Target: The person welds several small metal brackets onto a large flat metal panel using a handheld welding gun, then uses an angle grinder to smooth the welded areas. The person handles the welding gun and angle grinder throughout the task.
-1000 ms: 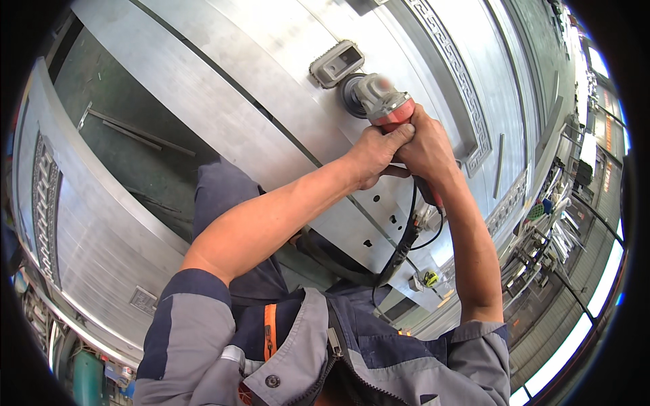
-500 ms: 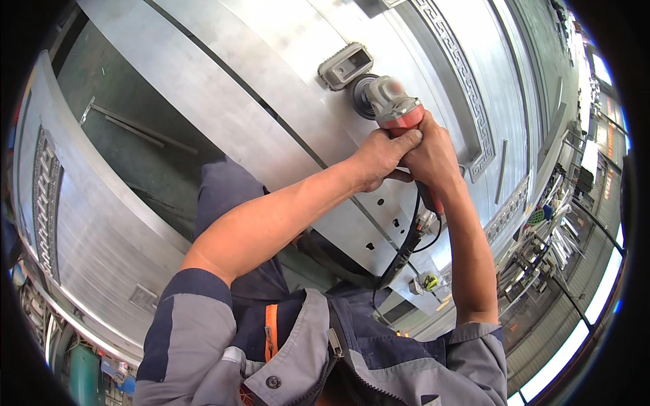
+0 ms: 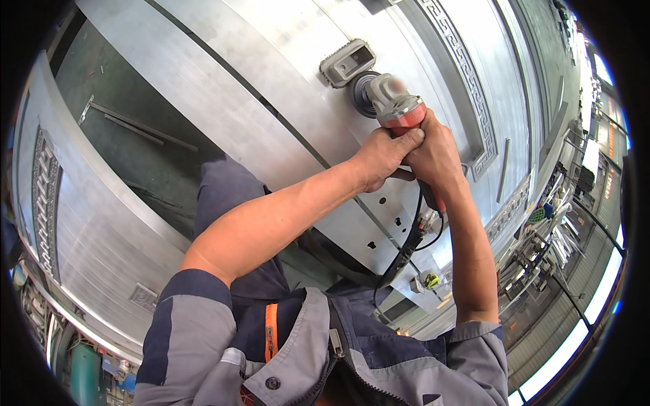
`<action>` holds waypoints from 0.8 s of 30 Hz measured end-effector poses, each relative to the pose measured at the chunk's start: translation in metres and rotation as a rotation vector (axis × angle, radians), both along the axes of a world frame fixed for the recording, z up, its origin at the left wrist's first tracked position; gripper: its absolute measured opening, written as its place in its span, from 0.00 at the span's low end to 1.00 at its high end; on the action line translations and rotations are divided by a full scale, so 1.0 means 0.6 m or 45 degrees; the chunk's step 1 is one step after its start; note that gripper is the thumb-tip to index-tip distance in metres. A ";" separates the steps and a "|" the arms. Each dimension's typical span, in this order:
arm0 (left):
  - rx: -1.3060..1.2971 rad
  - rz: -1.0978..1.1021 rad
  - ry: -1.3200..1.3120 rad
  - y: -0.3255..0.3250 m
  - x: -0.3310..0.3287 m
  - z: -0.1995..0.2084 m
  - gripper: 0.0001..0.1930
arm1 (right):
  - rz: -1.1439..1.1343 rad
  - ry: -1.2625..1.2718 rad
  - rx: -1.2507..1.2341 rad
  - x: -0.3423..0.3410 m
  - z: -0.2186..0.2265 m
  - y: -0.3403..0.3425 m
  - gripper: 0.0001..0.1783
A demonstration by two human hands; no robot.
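Observation:
Both of my hands are closed around a red and grey angle grinder (image 3: 399,101). My left hand (image 3: 382,157) grips it from the left, just behind the grinder's head. Opposite it, my right hand (image 3: 433,149) wraps the body from the right. The round dark disc (image 3: 363,94) faces left, beside a raised oblong metal fitting (image 3: 347,63) with a rectangular opening. That fitting sits on a large silvery metal panel (image 3: 298,47). Whether the disc touches the fitting or the panel, I cannot tell. A black cable (image 3: 406,250) trails from the grinder toward me.
A fretwork border strip (image 3: 467,88) runs along the panel's right part. Several holes pierce the panel near my right forearm. Another metal panel (image 3: 101,237) lies at the left, beyond a gap showing green floor (image 3: 128,101) with thin strips. Metal scrap (image 3: 565,237) piles up at right.
The grinder and both hands stay nearly in place. The disc's face is turned slightly more into view, and the panel with its fitting has shifted a little in the picture.

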State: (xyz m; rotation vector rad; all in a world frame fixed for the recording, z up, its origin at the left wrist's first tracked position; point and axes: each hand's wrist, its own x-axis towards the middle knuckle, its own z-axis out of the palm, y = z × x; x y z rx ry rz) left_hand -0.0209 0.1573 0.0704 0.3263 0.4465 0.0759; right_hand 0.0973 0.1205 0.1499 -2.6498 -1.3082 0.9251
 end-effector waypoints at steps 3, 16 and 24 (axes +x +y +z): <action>-0.010 0.013 0.009 -0.002 0.000 0.004 0.30 | 0.027 -0.013 0.012 0.006 -0.004 -0.006 0.26; -0.032 0.067 0.048 -0.008 0.003 -0.004 0.27 | 0.014 -0.029 0.014 0.009 -0.021 -0.013 0.27; 0.003 0.009 0.000 -0.001 0.011 -0.012 0.29 | -0.016 -0.046 -0.025 0.013 -0.016 -0.006 0.27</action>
